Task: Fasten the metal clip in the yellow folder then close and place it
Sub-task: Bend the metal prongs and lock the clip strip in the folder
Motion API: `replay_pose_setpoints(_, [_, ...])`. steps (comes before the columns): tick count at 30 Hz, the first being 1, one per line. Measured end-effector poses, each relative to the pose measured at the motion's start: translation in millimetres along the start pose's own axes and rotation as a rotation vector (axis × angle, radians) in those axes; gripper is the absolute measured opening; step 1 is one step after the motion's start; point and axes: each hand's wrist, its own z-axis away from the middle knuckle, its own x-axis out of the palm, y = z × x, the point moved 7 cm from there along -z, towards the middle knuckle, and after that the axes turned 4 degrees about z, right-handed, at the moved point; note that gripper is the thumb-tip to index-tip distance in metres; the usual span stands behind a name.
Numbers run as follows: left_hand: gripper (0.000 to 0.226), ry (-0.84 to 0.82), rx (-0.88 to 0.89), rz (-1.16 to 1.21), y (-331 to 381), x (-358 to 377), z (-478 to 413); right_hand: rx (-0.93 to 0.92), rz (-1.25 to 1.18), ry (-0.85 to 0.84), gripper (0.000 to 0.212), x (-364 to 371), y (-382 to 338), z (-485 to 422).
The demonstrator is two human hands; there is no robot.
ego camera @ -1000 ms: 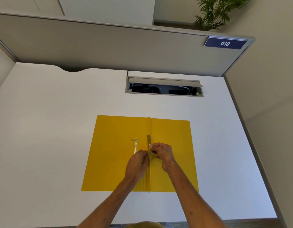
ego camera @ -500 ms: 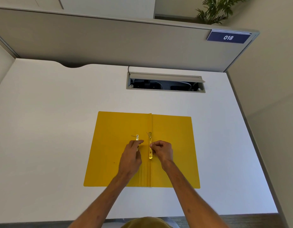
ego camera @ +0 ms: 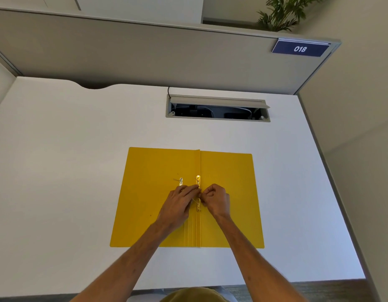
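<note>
Your two forearms reach in from 6 o'clock over the near edge of the white table (ego camera: 58, 171). The yellow folder (ego camera: 151, 203) lies open and flat at the table's middle. Your left hand (ego camera: 178, 203) rests palm down on the folder, fingers stretched toward 2 o'clock, their tips touching the metal clip (ego camera: 198, 188) along the spine fold. Your right hand (ego camera: 217, 200) is curled nearly closed, thumb and fingertips pinching at the clip from 3 o'clock. A loose metal bar (ego camera: 181, 181) lies just beside the clip at 9 o'clock. Farther off, toward 12 o'clock, sits an open cable tray (ego camera: 217, 111), then a grey partition (ego camera: 123, 51) carrying a blue sign (ego camera: 300, 49) reading 018.
</note>
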Motion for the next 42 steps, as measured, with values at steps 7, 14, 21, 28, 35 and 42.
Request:
replay_pose_setpoints(7, [0.043, 0.007, -0.018, -0.044, 0.9, 0.6, -1.0, -0.043, 0.063, -0.018, 0.015, -0.6, -3.1, 1.2])
replay_pose_setpoints(14, [0.039, 0.000, -0.036, -0.128, 6.4, -0.3, -6.0, -0.128, 0.175, -0.026, 0.005, -8.8, -17.6, -0.5])
replay_pose_setpoints(21, [0.048, 0.031, -0.055, -0.155, 12.3, -2.3, -9.8, -0.372, 0.282, -0.026, 0.018, -19.9, -64.8, -14.6])
replay_pose_setpoints(28, [0.059, 0.029, 0.001, -0.214, 14.2, 5.8, -1.7, -0.435, 0.400, -0.098, 0.010, -13.6, -77.5, -27.3])
replay_pose_setpoints(35, [0.063, -0.016, 0.017, -0.256, 10.3, 10.9, -5.5, -0.327, 0.303, -0.152, 0.011, -13.7, -74.1, -42.9])
replay_pose_setpoints(42, [0.065, -0.023, 0.039, -0.332, 9.7, 9.1, -10.0, -0.290, 0.279, -0.196, 0.009, -6.7, -75.5, -55.5])
